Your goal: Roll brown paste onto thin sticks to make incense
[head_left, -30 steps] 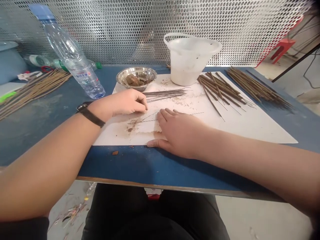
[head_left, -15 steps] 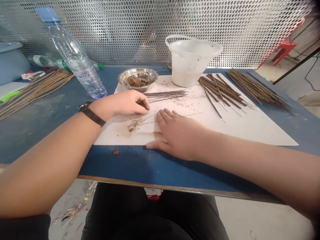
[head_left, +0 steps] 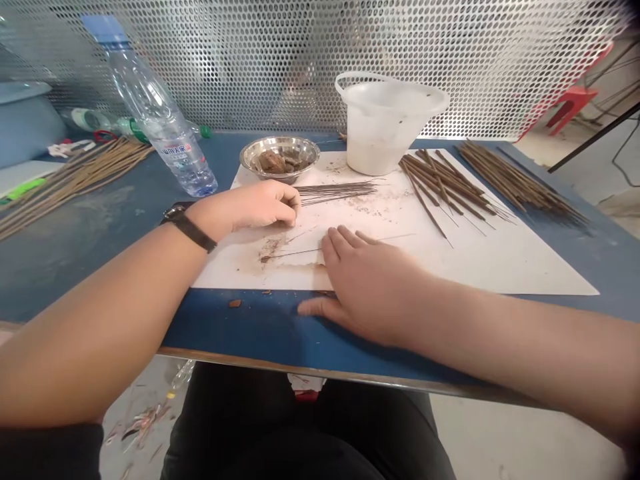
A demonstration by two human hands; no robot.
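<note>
My right hand (head_left: 373, 283) lies flat, fingers stretched out, on a thin dark stick (head_left: 295, 253) on the white board (head_left: 500, 267). A small brown lump sits at the stick's left end. Its thumb reaches over the board's front edge. My left hand (head_left: 267, 205) rests on the board to the left, fingers curled and pinched together; what they hold, if anything, is hidden. Just behind it lies a row of thin bare sticks (head_left: 340, 191). Brown crumbs are scattered between the hands. A metal bowl (head_left: 250, 162) with brown clay-like lumps (head_left: 273, 161) stands behind my left hand.
A white plastic bucket (head_left: 380, 137) stands at the back of the board. Coated brown sticks (head_left: 445, 183) lie right of it, with another bundle (head_left: 515, 177) farther right. A water bottle (head_left: 170, 133) and long tan sticks (head_left: 85, 177) are at left. Perforated metal sheet (head_left: 280, 60) closes the back.
My right hand has slid slightly toward me and to the right, flat over the thin stick. My left hand stays about where it was, with its fingers curled a little more.
</note>
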